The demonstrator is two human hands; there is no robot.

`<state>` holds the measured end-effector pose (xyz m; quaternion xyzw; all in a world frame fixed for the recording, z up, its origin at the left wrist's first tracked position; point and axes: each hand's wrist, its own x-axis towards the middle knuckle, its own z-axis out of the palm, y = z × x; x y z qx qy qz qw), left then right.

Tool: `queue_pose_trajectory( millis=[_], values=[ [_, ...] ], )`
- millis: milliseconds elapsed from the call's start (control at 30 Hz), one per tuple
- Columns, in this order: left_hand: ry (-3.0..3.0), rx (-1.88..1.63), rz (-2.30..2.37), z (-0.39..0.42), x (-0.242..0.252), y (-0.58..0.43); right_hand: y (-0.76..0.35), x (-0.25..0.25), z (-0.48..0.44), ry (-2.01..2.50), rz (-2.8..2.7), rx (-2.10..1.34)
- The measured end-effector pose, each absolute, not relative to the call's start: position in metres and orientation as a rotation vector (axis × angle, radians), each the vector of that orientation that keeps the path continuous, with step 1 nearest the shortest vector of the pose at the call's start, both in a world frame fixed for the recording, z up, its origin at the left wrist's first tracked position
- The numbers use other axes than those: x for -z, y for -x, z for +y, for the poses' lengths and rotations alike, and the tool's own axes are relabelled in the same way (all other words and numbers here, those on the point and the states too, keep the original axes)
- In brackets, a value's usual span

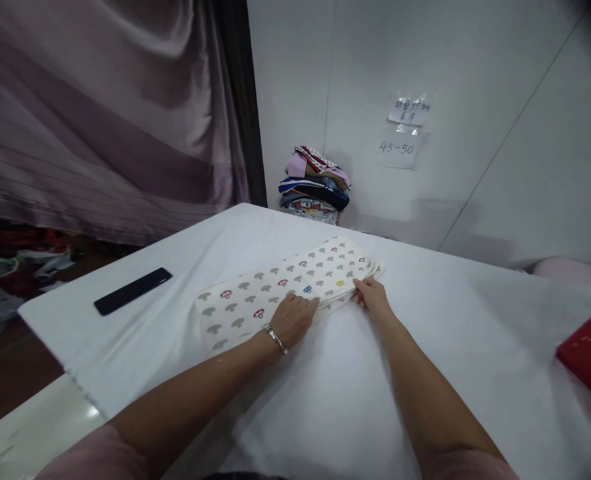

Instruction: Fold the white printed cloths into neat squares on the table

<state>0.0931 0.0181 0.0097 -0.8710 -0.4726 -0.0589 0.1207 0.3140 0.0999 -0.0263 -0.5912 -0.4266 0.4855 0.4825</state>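
The folded white cotton-look cloth with grey and coloured mushroom prints (255,293) lies on the white-covered table (475,320), its long axis running from eight to two o'clock. From the right hand (371,298), nearer its two-o'clock end, most of it lies toward nine; thumb and fingers pinch the layered edge. The left hand (295,319), fingers curled, touches the near edge mid-length; whether it grips, I cannot tell.

Here's the cloth (268,287) on the middle of the worktop (475,333), phone (133,291) to its left near the left edge, clothes pile (315,190) behind the far edge!
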Motion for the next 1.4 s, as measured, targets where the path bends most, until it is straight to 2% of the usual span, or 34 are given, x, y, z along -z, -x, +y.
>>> queue_pose_trajectory(
  millis=[467,800,1067,1400],
  values=[
    [2.523,0.151,-1.293,0.015,0.007,-0.100,-0.311,0.027,0.100,1.483,-1.016,-1.208],
    [2.582,0.132,-1.240,0.015,0.007,-0.102,-0.310,0.012,0.110,1.679,-0.962,-1.254],
    [2.578,0.070,-1.319,0.011,0.001,-0.110,-0.320,-0.002,0.141,1.910,-0.932,-1.117],
    [2.636,0.016,-1.429,0.019,-0.006,-0.111,-0.336,0.004,0.168,1.958,-0.982,-0.958]
  ],
)
